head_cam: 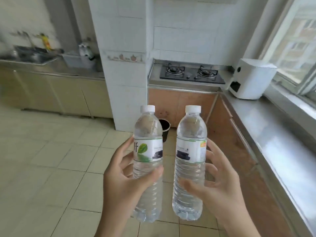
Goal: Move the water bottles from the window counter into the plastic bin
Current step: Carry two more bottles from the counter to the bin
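Standing upright side by side, left bottle [148,161] sat gripped in the left hand [123,182], right bottle [189,161] in the right hand [217,187].

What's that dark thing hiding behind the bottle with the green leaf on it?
Behind the left bottle, gripped by the left hand, a dark bucket stands on the floor by the tiled pillar. Only its right part shows; the bottle covers the rest, and its inside cannot be seen.
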Demonstrator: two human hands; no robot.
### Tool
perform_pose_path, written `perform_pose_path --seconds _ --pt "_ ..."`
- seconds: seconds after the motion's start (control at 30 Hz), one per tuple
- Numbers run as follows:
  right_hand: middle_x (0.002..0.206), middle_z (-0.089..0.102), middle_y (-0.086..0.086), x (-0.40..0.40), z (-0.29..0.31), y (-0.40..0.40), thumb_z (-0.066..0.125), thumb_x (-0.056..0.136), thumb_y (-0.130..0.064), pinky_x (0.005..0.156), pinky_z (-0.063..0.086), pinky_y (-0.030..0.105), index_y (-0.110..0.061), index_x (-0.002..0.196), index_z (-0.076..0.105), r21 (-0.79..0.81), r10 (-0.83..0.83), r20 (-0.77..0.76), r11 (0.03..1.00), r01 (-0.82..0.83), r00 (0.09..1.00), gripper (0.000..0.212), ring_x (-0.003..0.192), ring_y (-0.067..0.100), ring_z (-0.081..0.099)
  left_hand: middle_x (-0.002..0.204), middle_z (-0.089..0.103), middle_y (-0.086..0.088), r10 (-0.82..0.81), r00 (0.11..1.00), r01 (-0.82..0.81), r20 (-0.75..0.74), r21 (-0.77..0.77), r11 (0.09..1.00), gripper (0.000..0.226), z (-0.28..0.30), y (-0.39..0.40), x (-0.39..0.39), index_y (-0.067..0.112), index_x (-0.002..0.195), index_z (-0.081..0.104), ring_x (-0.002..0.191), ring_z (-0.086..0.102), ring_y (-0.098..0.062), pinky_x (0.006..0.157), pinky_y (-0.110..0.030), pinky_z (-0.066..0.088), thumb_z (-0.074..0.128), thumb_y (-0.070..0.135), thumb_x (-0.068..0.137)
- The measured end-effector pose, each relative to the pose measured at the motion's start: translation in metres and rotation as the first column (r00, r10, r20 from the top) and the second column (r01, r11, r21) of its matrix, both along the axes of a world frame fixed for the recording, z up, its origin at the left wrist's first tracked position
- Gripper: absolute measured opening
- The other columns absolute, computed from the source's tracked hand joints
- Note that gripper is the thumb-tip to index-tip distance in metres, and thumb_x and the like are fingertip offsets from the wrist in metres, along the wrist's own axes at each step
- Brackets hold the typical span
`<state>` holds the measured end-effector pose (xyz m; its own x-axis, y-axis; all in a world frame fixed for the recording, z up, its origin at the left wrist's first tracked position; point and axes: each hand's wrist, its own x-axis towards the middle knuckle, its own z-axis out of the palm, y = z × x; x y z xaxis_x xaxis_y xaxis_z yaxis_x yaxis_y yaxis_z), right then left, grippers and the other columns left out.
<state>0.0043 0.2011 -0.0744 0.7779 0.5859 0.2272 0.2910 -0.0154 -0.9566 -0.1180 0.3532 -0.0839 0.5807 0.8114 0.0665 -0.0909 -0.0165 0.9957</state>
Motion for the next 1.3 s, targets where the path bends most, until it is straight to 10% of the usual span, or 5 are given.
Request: perform_pose_path --seconds 0.5,0.97,1.3 --pt "0.117 0.061 -0.021 0.123 0.003 0.275 0.091 0.051 -0.004 0.064 0.056 0.022 -0.048 0.127 0.049 -0.074 0.45 -0.004 0.89 -0.449 0.893 0.097 0.097 0.006 0.063 0.104 0.078 0.011 0.456 0.889 -0.455 0.031 -0.023 0.89 0.087 -0.004 0.206 0.071 0.051 0.117 0.061 0.094 0.074 -0.011 0.085 -0.039 0.057 0.089 0.033 0.037" --pt "0.119 0.062 -0.016 0.138 -0.008 0.572 0.091 0.051 -0.005 0.075 0.059 0.042 -0.051 0.128 0.046 -0.025 0.486 -0.04 0.873 -0.487 0.873 0.1 0.102 0.011 0.064 0.103 0.077 0.014 0.518 0.855 -0.518 0.018 0.06 0.853 0.083 0.007 0.492 0.07 0.055 0.114 0.059 0.094 0.074 -0.01 0.081 -0.033 0.056 0.091 0.021 0.046" --pt "0.113 0.063 -0.021 0.174 -0.007 0.741 0.09 0.051 -0.002 0.061 0.056 0.023 -0.05 0.125 0.048 -0.025 0.508 -0.056 0.86 -0.51 0.86 0.098 0.097 0.003 0.064 0.103 0.077 0.013 0.549 0.836 -0.549 0.01 0.045 0.835 0.086 -0.001 0.653 0.097 0.052 0.117 0.059 0.093 0.074 -0.008 0.071 -0.017 0.057 0.09 0.024 0.042"
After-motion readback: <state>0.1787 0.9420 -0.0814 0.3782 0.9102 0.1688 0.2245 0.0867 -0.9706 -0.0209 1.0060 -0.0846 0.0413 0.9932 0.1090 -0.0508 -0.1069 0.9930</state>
